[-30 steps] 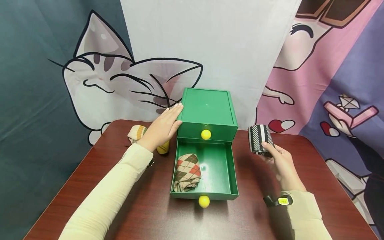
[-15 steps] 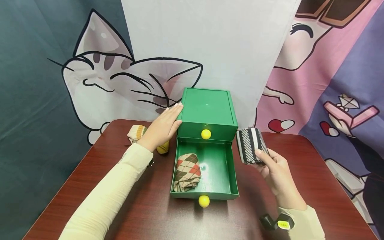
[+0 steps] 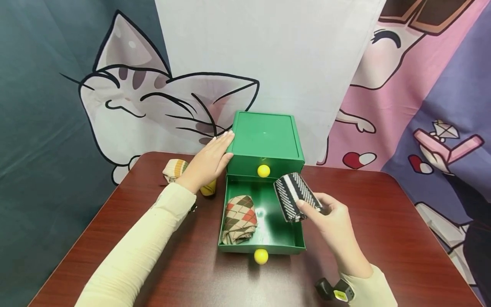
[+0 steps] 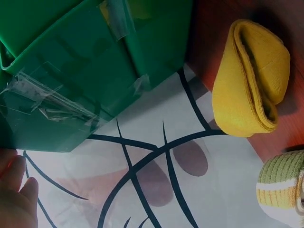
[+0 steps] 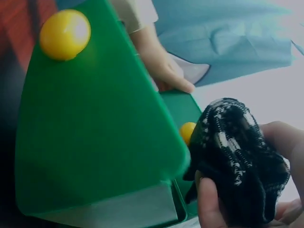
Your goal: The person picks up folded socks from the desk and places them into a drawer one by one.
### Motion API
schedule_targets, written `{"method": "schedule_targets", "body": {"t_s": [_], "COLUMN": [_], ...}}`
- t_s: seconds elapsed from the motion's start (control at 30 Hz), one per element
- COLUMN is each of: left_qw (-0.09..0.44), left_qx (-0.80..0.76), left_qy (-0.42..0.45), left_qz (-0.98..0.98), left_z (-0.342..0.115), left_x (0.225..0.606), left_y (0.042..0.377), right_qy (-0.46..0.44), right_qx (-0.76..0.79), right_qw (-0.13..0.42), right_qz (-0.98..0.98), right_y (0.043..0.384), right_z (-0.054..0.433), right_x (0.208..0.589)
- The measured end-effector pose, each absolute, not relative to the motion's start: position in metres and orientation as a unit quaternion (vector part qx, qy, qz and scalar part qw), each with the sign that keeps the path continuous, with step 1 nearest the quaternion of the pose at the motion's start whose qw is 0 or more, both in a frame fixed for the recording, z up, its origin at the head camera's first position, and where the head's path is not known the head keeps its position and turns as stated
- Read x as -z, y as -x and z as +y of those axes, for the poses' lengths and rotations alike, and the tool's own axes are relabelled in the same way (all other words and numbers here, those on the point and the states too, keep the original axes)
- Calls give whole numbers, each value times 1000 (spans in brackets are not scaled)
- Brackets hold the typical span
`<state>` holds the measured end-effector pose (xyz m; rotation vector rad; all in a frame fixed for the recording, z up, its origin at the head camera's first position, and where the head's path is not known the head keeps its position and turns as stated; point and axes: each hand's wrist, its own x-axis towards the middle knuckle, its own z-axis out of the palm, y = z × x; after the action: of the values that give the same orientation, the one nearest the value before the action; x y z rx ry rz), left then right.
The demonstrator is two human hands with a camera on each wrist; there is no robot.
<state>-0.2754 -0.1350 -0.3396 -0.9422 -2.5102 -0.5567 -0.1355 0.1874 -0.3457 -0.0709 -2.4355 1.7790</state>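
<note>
My right hand (image 3: 331, 226) pinches a rolled black-and-white patterned sock (image 3: 294, 197) between thumb and fingers, over the right part of the pulled-out lower drawer (image 3: 268, 246). In the right wrist view the sock (image 5: 237, 161) shows its dark folded end. Inside the drawer, along its left side, lies a folded argyle sock (image 3: 240, 219) in beige, brown and red. My left hand (image 3: 209, 163) rests with straight fingers against the upper left side of the green drawer box (image 3: 266, 135). The upper drawer (image 3: 245, 166) of the box is closed.
Left of the box, partly behind my left arm, lie a yellow sock (image 4: 251, 78) and a striped rolled sock (image 4: 280, 187) on the brown table (image 3: 184, 273). Yellow ball knobs (image 3: 261, 256) stick out from the drawer fronts. A printed cloth (image 3: 307, 51) hangs behind the table.
My right hand has carried the black-and-white sock leftward and slightly down, from beside the box to above the drawer, tilting it. The left hand and the drawer have stayed put.
</note>
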Motion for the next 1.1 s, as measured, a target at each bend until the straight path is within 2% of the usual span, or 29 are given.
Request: {"method": "schedule_targets", "body": {"t_s": [0.43, 0.73, 1.1], "left_qw": [200, 200, 196], "left_qx": [201, 203, 200], "left_qy": [337, 336, 331], "left_qz": [-898, -898, -901], "left_z": [-134, -134, -133], "left_x": [339, 339, 339], "left_y": [276, 275, 275], "right_qy": [-27, -53, -79], "right_qx": [-370, -262, -179], "right_qw": [133, 102, 92], "right_qz": [-919, -958, -976], "right_y": [140, 140, 133], "right_z": [154, 132, 125], "right_x": [349, 352, 348]}}
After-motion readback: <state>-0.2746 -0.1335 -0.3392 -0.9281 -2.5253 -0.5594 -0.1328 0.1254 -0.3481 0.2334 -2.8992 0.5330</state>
